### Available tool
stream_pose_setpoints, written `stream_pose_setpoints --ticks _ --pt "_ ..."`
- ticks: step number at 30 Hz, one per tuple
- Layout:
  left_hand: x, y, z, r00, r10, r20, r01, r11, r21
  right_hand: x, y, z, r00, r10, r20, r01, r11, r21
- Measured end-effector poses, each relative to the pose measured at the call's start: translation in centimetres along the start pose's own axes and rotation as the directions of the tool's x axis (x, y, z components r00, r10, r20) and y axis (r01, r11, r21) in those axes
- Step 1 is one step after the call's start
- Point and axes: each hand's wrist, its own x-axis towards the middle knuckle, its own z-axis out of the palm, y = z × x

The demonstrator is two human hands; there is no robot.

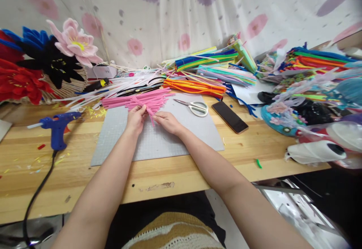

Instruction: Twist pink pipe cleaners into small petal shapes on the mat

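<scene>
the left hand point(136, 119) is pinched on a few pink stems point(150, 112); the right hand point(167, 123), just beside it, has its fingertips at their lower ends, grip unclear. a pink pile point(120, 101) crosses the back of the mat point(169, 145), left of the scissors point(188, 105).

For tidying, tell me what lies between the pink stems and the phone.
The head view shows scissors on the grey mat between the pink stems and the phone.

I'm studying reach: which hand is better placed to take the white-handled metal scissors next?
Probably the right hand: it lies nearer the scissors, while the left hand is farther off, gripping pink fuzzy stems.
</scene>
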Motion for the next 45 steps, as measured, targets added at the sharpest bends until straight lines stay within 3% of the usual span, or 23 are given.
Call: stream_pose_setpoints --ticks 8,16,20,25,29,35,39,42,45 --pt "0.0 0.2 -0.1 1.000 -0.027 0.015 0.027 0.998 -0.053 -0.1 -0.3 0.1 0.990 -0.137 0.028 0.136 0.899 -0.415" --pt "-1.1 0.6 0.0 0.992 -0.057 0.117 0.039 0.988 0.152 -1.0 -0.7 -0.2 0.980 -0.184 -0.075 0.105 0.800 -0.591" --pt "-1.2 0.8 -0.3 0.997 -0.015 0.072 -0.003 0.967 0.254 -1.0 -1.1 -0.3 0.981 -0.172 -0.088 0.103 0.852 -0.513" --pt "-1.0 0.9 -0.7 0.985 -0.109 0.134 0.068 0.957 0.283 -0.8 -0.1 -0.2 0.978 -0.013 -0.206 -0.038 0.969 -0.243" --pt "-1.1 0.5 -0.5 0.976 -0.121 0.183 0.071 0.963 0.260 -0.4 1.2 -0.1 0.958 0.080 -0.276 -0.098 0.994 -0.054" --pt "-1.3 0.2 -0.1 0.976 -0.076 0.205 0.020 0.965 0.260 -0.2 1.6 0.2 0.974 0.052 -0.222 -0.068 0.996 -0.064" --pt "-1.0 0.1 -0.2 0.977 -0.009 0.214 -0.063 0.942 0.328 -0.1 1.6 0.4 0.960 0.070 -0.272 -0.103 0.989 -0.109" --pt "-0.9 0.1 -0.3 0.974 0.039 0.223 -0.115 0.933 0.341 0.2 1.8 0.3 0.941 0.117 -0.317 -0.136 0.990 -0.038" --pt "-0.8 0.0 -0.3 0.961 0.069 0.266 -0.163 0.922 0.352 0.5 1.9 0.3 0.953 0.146 -0.265 -0.133 0.989 0.065"
